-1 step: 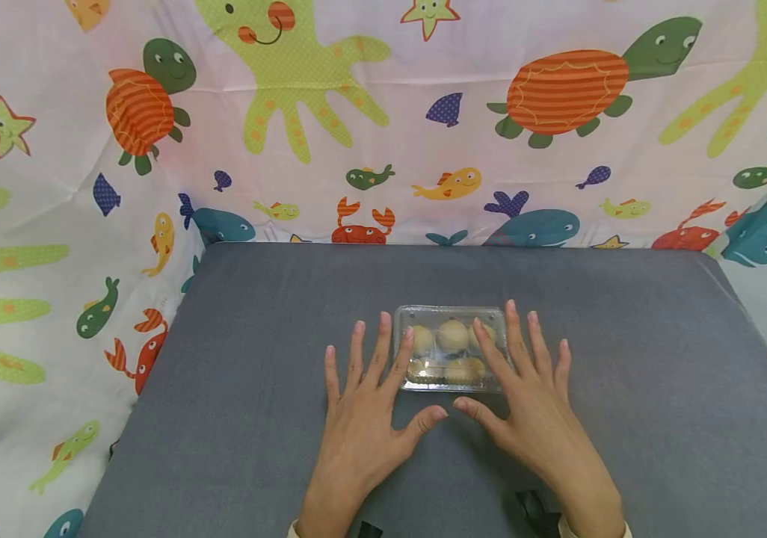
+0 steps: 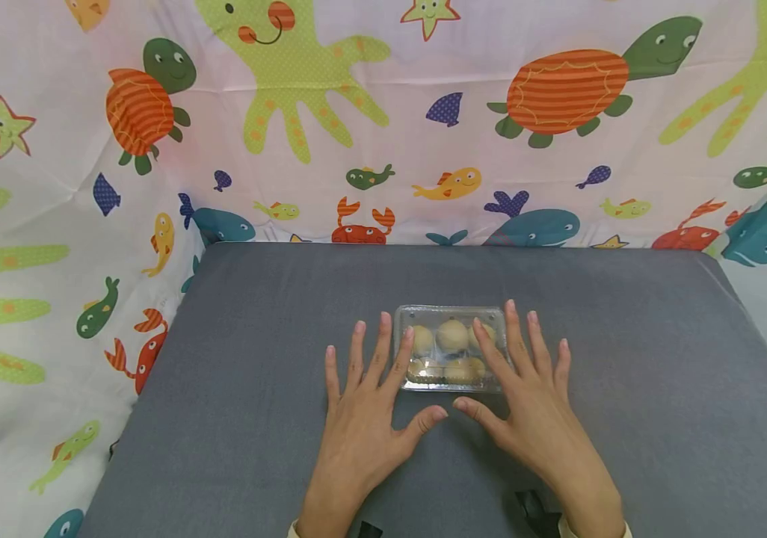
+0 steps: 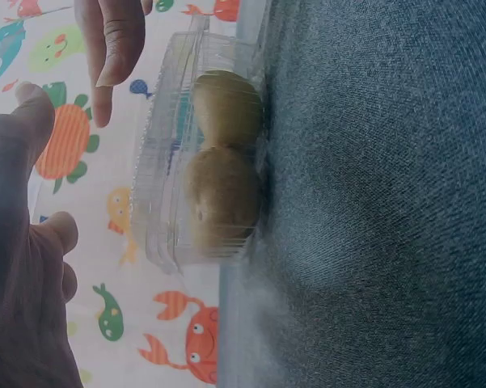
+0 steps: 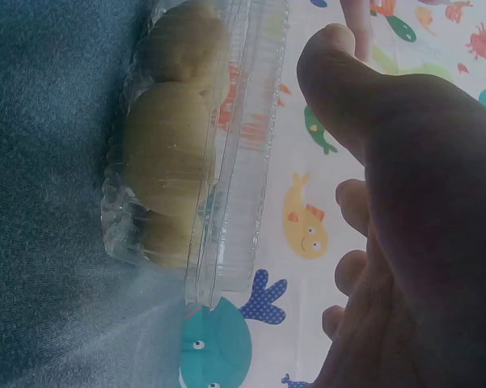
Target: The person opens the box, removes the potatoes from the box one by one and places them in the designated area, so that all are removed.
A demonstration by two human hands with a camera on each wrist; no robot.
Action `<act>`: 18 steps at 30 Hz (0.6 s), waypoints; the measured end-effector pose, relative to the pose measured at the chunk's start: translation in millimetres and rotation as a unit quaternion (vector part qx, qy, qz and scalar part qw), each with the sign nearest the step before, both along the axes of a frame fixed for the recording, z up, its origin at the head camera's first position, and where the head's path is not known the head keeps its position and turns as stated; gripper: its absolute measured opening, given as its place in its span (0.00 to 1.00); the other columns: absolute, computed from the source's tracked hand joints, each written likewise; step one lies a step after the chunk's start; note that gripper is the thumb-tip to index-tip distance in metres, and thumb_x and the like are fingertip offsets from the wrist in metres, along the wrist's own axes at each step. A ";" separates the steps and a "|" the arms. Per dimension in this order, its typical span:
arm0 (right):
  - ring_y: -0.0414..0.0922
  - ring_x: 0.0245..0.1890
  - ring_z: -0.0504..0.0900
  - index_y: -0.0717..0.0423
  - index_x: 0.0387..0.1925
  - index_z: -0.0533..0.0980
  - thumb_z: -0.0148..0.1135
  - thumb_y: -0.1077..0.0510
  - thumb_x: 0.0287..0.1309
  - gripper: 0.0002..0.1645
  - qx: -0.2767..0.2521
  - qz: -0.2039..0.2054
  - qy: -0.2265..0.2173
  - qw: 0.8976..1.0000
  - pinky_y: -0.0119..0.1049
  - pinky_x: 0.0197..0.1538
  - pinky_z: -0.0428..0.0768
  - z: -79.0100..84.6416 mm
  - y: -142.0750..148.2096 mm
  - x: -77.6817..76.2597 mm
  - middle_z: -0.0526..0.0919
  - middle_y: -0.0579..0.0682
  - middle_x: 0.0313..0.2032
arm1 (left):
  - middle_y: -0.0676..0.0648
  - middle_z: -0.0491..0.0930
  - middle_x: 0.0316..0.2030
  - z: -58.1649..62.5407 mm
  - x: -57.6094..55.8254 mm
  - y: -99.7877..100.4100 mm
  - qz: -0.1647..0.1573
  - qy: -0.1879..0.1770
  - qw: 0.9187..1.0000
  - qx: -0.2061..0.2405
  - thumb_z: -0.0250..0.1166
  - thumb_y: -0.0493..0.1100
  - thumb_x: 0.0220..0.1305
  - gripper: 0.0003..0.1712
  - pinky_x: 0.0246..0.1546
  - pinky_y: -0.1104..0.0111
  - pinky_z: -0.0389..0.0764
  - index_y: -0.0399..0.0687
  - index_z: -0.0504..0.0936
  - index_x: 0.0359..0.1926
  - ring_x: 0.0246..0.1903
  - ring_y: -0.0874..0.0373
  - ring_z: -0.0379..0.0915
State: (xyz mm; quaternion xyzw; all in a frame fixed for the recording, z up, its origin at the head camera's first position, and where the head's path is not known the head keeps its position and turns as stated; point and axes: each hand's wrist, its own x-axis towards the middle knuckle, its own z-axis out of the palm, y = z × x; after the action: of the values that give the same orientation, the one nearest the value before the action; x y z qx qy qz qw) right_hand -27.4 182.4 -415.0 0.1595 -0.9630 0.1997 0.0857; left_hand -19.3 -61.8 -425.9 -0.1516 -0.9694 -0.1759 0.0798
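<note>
A clear plastic clamshell box point(image 2: 451, 312) with several round, pale yellow-brown balls of food point(image 2: 452, 336) inside lies on the grey cloth. Its lid looks closed in both wrist views. My left hand point(image 2: 366, 441) is spread flat in the air, its index finger over the box's left side. On the other side my right hand point(image 2: 538, 426) is spread the same way, index finger above the right part. Both wrist views show a gap between the fingers and the lid point(image 4: 243, 162). Neither hand holds anything. The fingers cover parts of the box in the head view.
The grey cloth-covered table point(image 2: 235, 418) spreads out around the box. Behind it and along the sides hangs a white curtain point(image 2: 330, 179) printed with sea animals. Black straps point(image 2: 537, 514) show near the wrists at the bottom edge.
</note>
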 end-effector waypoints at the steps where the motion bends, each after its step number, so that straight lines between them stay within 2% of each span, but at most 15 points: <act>1: 0.60 0.84 0.27 0.39 0.86 0.50 0.77 0.33 0.56 0.66 -0.001 0.001 -0.001 1.000 0.76 0.74 0.26 -0.2 -0.1 0.3 0.32 0.53 0.86 | 0.56 0.29 0.86 -0.1 0.1 -0.3 0.000 -0.001 1.000 0.001 0.47 0.85 0.67 0.57 0.77 0.38 0.21 0.69 0.42 0.87 0.84 0.48 0.18; 7: 0.60 0.84 0.27 0.39 0.86 0.49 0.77 0.34 0.57 0.66 -0.006 0.003 -0.005 1.000 0.76 0.74 0.26 0.1 0.3 1.3 0.31 0.52 0.86 | 0.56 0.29 0.86 -0.8 0.2 -2.1 -0.003 0.000 1.000 0.004 0.44 0.86 0.67 0.58 0.78 0.38 0.25 0.68 0.39 0.87 0.84 0.47 0.20; 12: 0.60 0.84 0.29 0.40 0.87 0.47 0.77 0.35 0.57 0.67 -0.010 0.006 -0.006 1.000 0.75 0.75 0.27 1.3 1.0 0.7 0.31 0.52 0.86 | 0.54 0.31 0.86 -2.1 -1.3 -3.5 -0.009 0.011 1.000 0.004 0.44 0.86 0.68 0.60 0.80 0.43 0.28 0.62 0.39 0.87 0.84 0.48 0.21; 15: 0.61 0.84 0.32 0.41 0.87 0.47 0.77 0.36 0.58 0.67 -0.014 0.009 -0.004 1.000 0.75 0.76 0.30 2.1 1.3 -0.2 0.32 0.52 0.86 | 0.53 0.31 0.86 -2.4 -2.3 -3.9 -0.015 0.007 1.000 0.007 0.46 0.85 0.68 0.62 0.81 0.46 0.28 0.57 0.37 0.87 0.84 0.49 0.20; 18: 0.61 0.84 0.35 0.44 0.87 0.46 0.77 0.36 0.58 0.68 -0.019 0.012 -0.006 1.000 0.74 0.77 0.33 2.5 2.0 -0.6 0.33 0.51 0.86 | 0.52 0.31 0.86 -3.3 -4.0 -4.4 -0.019 -0.003 0.999 0.027 0.56 0.80 0.68 0.64 0.82 0.48 0.30 0.55 0.35 0.87 0.84 0.50 0.21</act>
State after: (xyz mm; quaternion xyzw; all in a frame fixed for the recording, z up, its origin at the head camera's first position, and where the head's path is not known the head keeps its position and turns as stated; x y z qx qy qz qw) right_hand -28.0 184.4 -412.5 0.1681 -0.9575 0.2199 0.0805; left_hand -23.2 -66.2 -429.2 -0.1674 -0.9614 -0.2039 0.0777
